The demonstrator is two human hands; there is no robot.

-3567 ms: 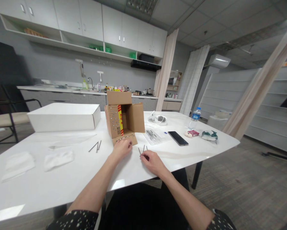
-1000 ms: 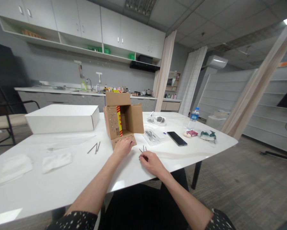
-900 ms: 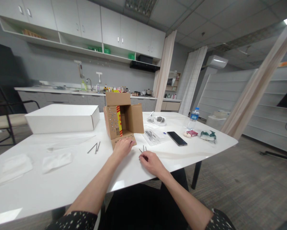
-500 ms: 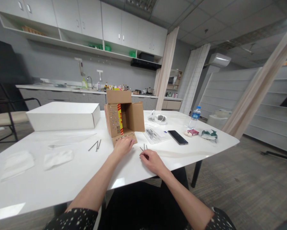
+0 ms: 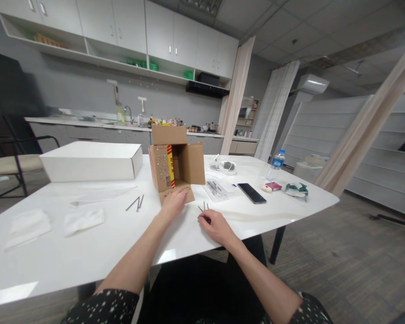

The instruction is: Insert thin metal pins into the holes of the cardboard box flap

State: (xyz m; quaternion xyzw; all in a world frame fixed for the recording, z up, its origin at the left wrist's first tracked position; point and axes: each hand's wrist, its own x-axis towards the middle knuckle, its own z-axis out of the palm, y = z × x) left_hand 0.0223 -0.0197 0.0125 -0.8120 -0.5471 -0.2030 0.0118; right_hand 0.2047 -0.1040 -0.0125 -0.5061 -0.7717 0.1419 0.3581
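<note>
My left hand (image 5: 175, 202) rests at the lower front flap (image 5: 190, 195) of an open cardboard box (image 5: 161, 168), fingers curled together. Whatever they may pinch is hidden. Small shiny round spots dot the box's side, beside a red and yellow strip. To the right and nearer me, my right hand (image 5: 215, 225) lies on the table with its fingers curled in. Just beyond its fingertips, several thin dark nails (image 5: 204, 206) stick out into view. Whether they are held or only touched is unclear. More nails (image 5: 138, 203) lie left of the box.
On the white table (image 5: 121, 243) stand a long white box (image 5: 90, 162) and a water bottle (image 5: 277, 160). A clear tool packet (image 5: 217, 190), a phone (image 5: 252, 193), a pink packet (image 5: 271, 186) and a green and white wrapper (image 5: 296, 190) lie right. White cloths (image 5: 84, 222) lie left.
My left hand's fingers have shifted slightly left and inward on the flap. My right hand stays by the nails. The whole view has moved a little.
</note>
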